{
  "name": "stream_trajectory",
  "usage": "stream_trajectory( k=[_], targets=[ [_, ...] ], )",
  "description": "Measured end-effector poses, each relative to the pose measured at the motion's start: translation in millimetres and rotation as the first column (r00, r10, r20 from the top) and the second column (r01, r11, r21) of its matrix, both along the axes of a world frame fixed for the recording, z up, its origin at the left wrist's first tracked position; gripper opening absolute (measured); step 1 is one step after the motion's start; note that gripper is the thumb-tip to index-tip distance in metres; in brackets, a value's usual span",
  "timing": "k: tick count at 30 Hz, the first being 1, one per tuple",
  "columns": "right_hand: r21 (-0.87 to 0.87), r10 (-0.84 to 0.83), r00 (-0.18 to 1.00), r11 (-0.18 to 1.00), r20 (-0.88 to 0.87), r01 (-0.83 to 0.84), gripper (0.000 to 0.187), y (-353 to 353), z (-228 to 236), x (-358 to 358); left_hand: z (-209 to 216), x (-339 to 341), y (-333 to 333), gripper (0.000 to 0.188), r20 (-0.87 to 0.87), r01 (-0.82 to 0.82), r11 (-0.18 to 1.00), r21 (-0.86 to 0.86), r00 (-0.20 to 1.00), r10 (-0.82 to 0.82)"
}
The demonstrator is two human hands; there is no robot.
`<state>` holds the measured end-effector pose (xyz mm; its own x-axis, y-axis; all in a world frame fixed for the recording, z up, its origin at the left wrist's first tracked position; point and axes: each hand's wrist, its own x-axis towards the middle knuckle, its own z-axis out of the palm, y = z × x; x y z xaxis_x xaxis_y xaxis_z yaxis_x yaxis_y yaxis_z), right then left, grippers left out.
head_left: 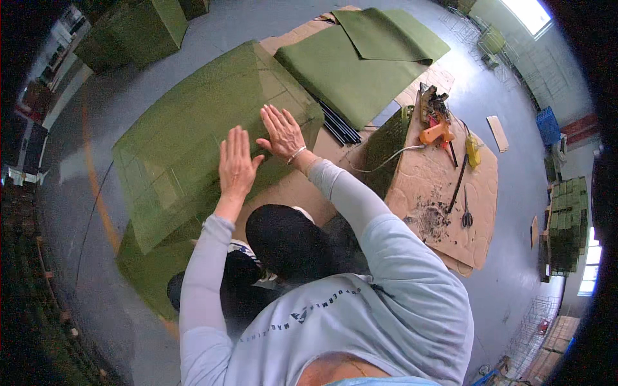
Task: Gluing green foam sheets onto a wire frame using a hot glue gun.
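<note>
we are holding our left hand point(237, 168) and right hand point(283, 135) open, gripping nothing, over the green sheet point(193, 109), which is lying before our knees point(286, 238); for neat flattening, we are probably needing straight fingers and even palm pressure.

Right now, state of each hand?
Left hand: open, empty, over the broad, sheer green sheet.
Right hand: open, empty, over the same sheet.
</note>
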<state>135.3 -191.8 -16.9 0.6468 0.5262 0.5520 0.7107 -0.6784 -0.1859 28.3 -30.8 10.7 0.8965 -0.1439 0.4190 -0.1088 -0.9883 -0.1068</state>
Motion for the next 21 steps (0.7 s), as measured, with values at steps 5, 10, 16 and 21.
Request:
stream_trajectory(
  k=[5, 10, 16, 21],
  targets=[
    [-0.374, 0.218, 0.972, 0.897, -0.088, -0.235, 0.090, -41.9, 14.0, 11.5, -13.8, 16.8, -8.4, 0.067, -0.016, -0.004, 0.999, 0.051, 1.000, 0.004],
    [-0.136, -0.037, 0.997, 0.990, 0.075, 0.047, 0.087, -64.3, -8.2, 21.6, -20.9, 19.3, -6.4, 0.066, 0.013, -0.044, 0.998, 0.055, 0.999, 0.043],
    [-0.182, -0.001, 0.999, 0.983, 0.054, 0.011, 0.082, -63.1, 3.6, 55.4, -12.2, 45.2, -11.2, 0.065, 0.025, -0.088, 0.996, 0.018, 0.996, 0.088],
    [-0.023, -0.065, 0.995, 0.997, 0.081, 0.067, 0.072, -40.4, 5.3, 90.2, -19.5, 60.5, -18.0, 0.065, 0.029, -0.116, 0.993, -0.003, 0.993, 0.116]
  ],
)
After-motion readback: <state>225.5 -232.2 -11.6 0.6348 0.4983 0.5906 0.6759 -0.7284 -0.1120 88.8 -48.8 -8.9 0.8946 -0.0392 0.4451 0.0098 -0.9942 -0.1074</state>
